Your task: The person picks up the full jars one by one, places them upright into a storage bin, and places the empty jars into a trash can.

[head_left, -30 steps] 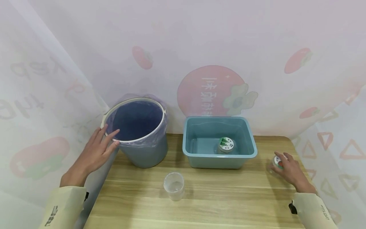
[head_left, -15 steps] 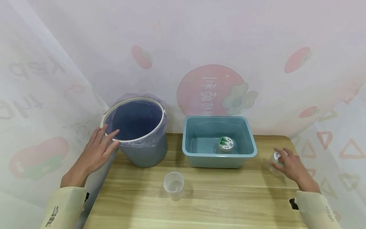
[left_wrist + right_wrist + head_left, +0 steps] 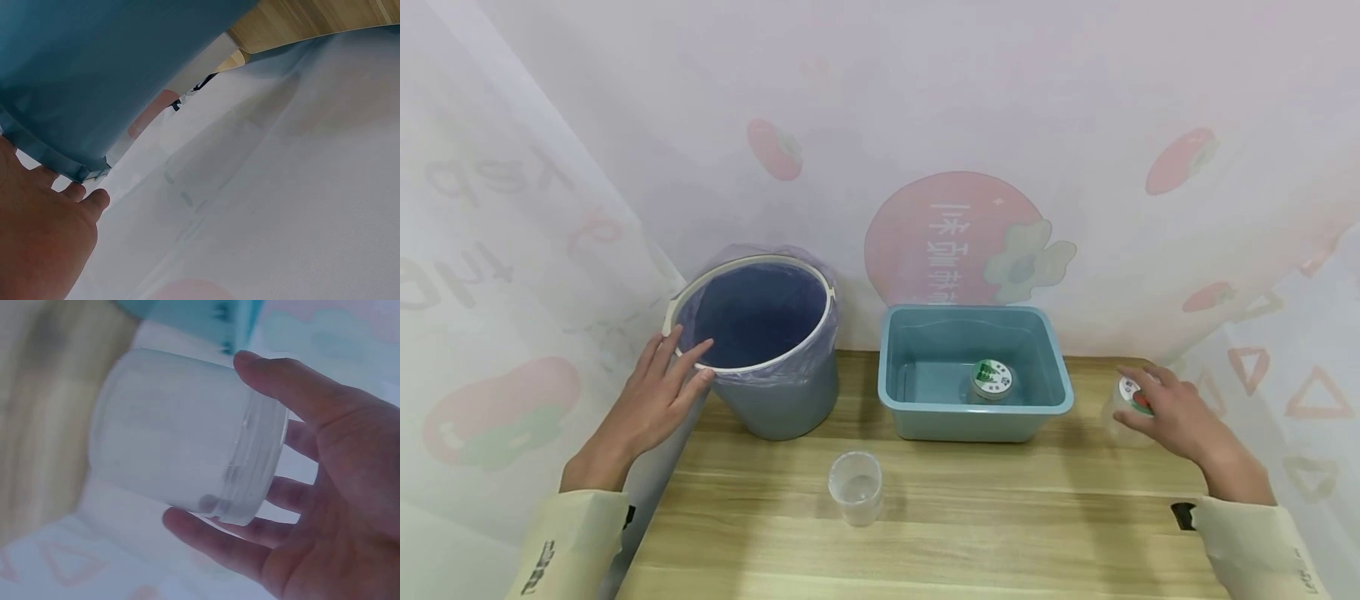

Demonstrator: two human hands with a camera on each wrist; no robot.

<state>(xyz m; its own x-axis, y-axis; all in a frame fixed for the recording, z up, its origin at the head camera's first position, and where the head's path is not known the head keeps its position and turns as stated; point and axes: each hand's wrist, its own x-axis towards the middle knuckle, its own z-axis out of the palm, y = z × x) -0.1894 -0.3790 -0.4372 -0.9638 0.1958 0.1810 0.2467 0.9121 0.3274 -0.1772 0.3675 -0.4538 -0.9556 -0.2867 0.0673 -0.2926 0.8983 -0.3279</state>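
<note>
My right hand (image 3: 1176,417) grips a clear plastic jar (image 3: 169,434) around its lid, thumb on one side and fingers on the other. In the head view, this jar's white, green and red lid (image 3: 1135,396) shows partly beneath the fingers. I cannot tell whether its base touches the table. My left hand (image 3: 651,400) rests on the near left rim of a blue bin (image 3: 786,408) with its fingers spread. A similar jar (image 3: 992,380) with a green and white lid stands inside a teal basin (image 3: 973,425), towards its right side.
A clear cup (image 3: 857,490) stands on the wooden table (image 3: 940,533) in front of the bin and basin. A thin purple liner (image 3: 820,342) hangs over the bin's rim. Printed white curtains (image 3: 985,100) enclose the table at the back and sides.
My right hand and the jar in its grip have shifted slightly upward in the head view; the right forearm has swung outward to the right. The left hand, bin, basin and cup have stayed put.
</note>
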